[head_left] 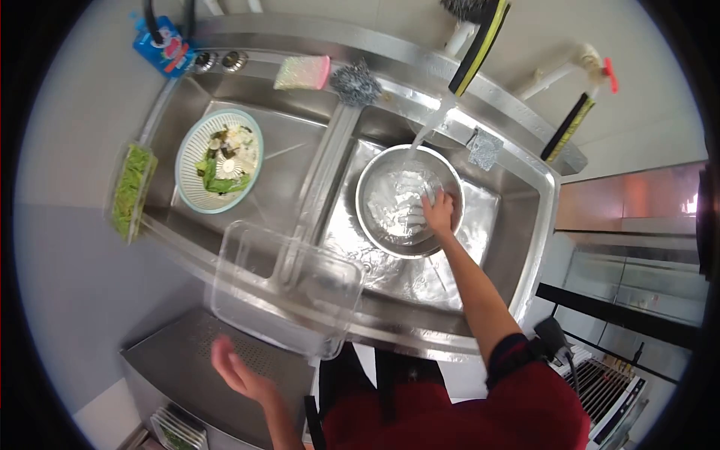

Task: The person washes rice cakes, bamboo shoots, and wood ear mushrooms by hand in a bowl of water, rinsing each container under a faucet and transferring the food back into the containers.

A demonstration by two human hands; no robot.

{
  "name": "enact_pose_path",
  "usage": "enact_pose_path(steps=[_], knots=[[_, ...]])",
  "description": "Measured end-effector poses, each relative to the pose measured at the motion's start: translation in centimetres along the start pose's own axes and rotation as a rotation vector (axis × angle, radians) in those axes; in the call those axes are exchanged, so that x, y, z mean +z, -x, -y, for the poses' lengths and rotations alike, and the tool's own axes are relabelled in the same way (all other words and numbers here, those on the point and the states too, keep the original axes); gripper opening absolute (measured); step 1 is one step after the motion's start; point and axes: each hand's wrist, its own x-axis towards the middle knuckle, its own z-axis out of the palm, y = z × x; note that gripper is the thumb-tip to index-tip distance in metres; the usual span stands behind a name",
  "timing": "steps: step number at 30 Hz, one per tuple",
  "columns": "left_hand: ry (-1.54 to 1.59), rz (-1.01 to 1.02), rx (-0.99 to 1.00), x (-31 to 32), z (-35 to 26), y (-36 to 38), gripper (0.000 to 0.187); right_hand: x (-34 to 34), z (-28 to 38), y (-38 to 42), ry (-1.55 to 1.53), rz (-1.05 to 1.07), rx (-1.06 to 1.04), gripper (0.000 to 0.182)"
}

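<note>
My right hand (439, 211) reaches into a round metal bowl (365, 217) in the right sink basin, near the bowl's right inner wall. Its fingers look stretched and apart, with nothing visible in them. A stream of water (429, 131) runs from above into the bowl, and the water inside is rippled. My left hand (241, 373), slightly blurred, is held low at the left in front of the sink, fingers extended and holding nothing. Above it, a clear plastic container (288, 288) rests across the sink's front edge and divider.
In the left basin sits a strainer basket (185, 161) with food scraps. A tub of green vegetables (133, 191) stands on the left rim. Along the back ledge lie a sponge (301, 73), a steel scourer (355, 83) and a grey pad (485, 150). A blue pouch (163, 48) hangs back left.
</note>
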Motion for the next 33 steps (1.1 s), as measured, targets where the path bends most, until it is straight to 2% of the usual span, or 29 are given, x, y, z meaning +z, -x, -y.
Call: enact_pose_path(steps=[2,3,4,5,6,7,8,10,11,12,14,15,17,18,20,21,22,24,25,27,28,30,31,33], knots=[[0.2,0.336,-0.035,4.2,-1.0,3.6,0.024,0.5,7.1,-1.8,0.15,0.183,0.333,0.058],[0.316,0.496,-0.087,8.3,-2.5,5.3,0.021,2.8,7.6,-1.4,0.183,0.207,0.234,0.057],[0.133,0.785,-0.02,12.1,-3.8,5.4,0.025,4.4,7.3,-0.7,0.217,0.231,0.137,0.056],[0.021,0.87,0.041,15.7,-3.2,6.2,0.031,4.2,6.9,-0.2,0.213,0.239,0.152,0.056],[0.062,0.918,0.034,19.2,-2.3,6.7,0.037,3.4,6.8,0.1,0.278,0.426,-0.114,0.056],[0.047,0.855,0.049,22.5,-0.7,7.1,0.037,3.1,6.3,0.3,0.341,0.616,-0.391,0.056],[0.033,0.79,0.058,25.4,1.2,7.3,0.038,2.5,5.1,0.1,0.348,0.635,-0.393,0.056],[-0.101,0.619,0.229,30.7,5.2,6.3,0.039,1.6,2.3,-1.5,0.218,0.927,-0.57,0.054],[-0.217,0.529,0.278,33.3,7.7,5.4,0.039,-2.0,4.9,-1.9,0.442,0.867,-0.49,0.05],[-0.334,0.443,0.322,35.5,9.7,4.4,0.04,-2.5,4.8,-2.8,0.477,0.696,-0.558,0.048],[-0.179,0.39,0.166,38.9,11.9,1.1,0.036,-1.0,5.0,-5.9,0.304,0.466,-0.695,0.044],[-0.179,0.395,0.161,40.3,12.4,0.8,0.036,-0.4,5.7,-7.1,0.307,0.471,-0.691,0.044],[-0.524,0.623,0.071,42.0,13.1,0.8,0.03,0.5,7.0,-8.5,0.319,0.869,-0.629,0.038],[-0.529,0.625,0.063,42.0,13.9,1.1,0.03,0.6,6.2,-8.7,0.317,0.878,-0.628,0.038],[-0.459,0.897,0.052,41.3,15.0,1.2,0.027,-0.2,4.8,-9.0,0.374,0.951,-0.654,0.036],[-0.45,0.835,0.194,40.1,15.1,1.3,0.029,-1.5,4.1,-9.4,0.484,0.965,-0.718,0.035],[-0.45,0.831,0.198,39.5,15.1,1.7,0.029,-2.1,2.6,-9.0,0.483,0.96,-0.723,0.035],[-0.39,0.584,0.006,38.6,14.9,3.2,0.034,-2.4,-1.0,-6.4,0.352,0.515,-0.824,0.038],[-0.386,0.578,0.002,38.4,14.6,4.3,0.034,-2.7,-0.9,-4.9,0.355,0.517,-0.831,0.038],[-0.159,0.43,-0.487,38.8,13.9,6.8,0.04,-2.5,0.4,-1.6,0.284,0.515,-0.386,0.042],[-0.153,0.423,-0.485,39.4,14.3,7.6,0.04,-1.4,0.7,-0.1,0.285,0.512,-0.395,0.042],[0.145,0.458,-0.655,40.4,14.7,8.7,0.041,1.3,1.6,2.4,0.138,0.277,0.077,0.045],[0.143,0.455,-0.657,40.4,14.2,8.9,0.041,1.7,2.0,2.8,0.138,0.28,0.076,0.045],[0.293,0.456,-0.76,40.6,13.4,9.1,0.035,2.0,2.6,3.4,-0.241,0.243,0.343,0.048]])
